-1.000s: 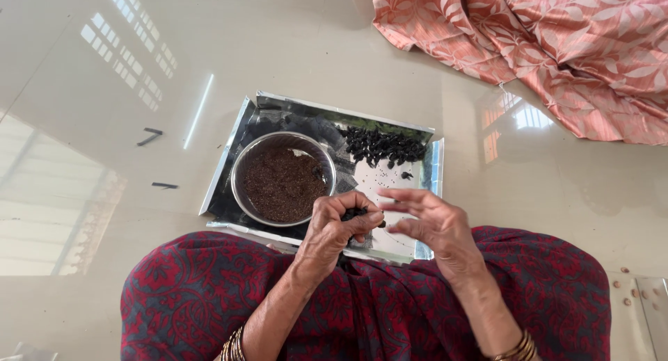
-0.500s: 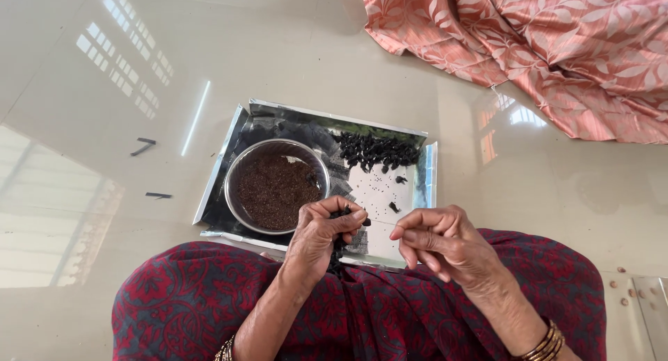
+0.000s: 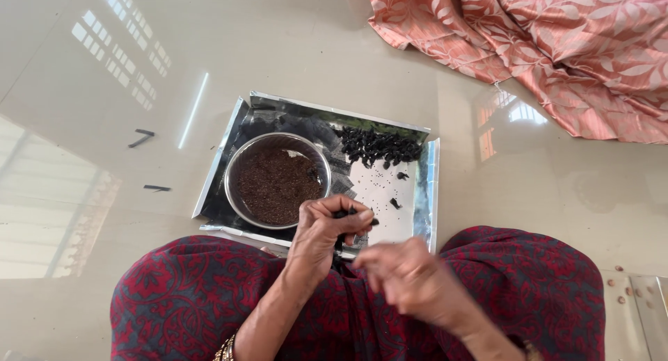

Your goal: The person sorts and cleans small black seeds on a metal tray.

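Glossy floor tiles [image 3: 104, 90] carry a silver tray [image 3: 426, 194] just before the lap. Left hand [image 3: 323, 232] pinches a dark pod [image 3: 346, 213] beside the steel bowl [image 3: 240, 159] of seeds, so they fall inside. Right hand [image 3: 410, 277] is blurred, grip unclear.

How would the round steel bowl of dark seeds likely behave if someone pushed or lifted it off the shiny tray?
The steel bowl looks rigid and wide, so it probably would not tip. On the glossy tray it would likely slide easily. The loose seeds fill it high, so a tilt or jerk might spill them.
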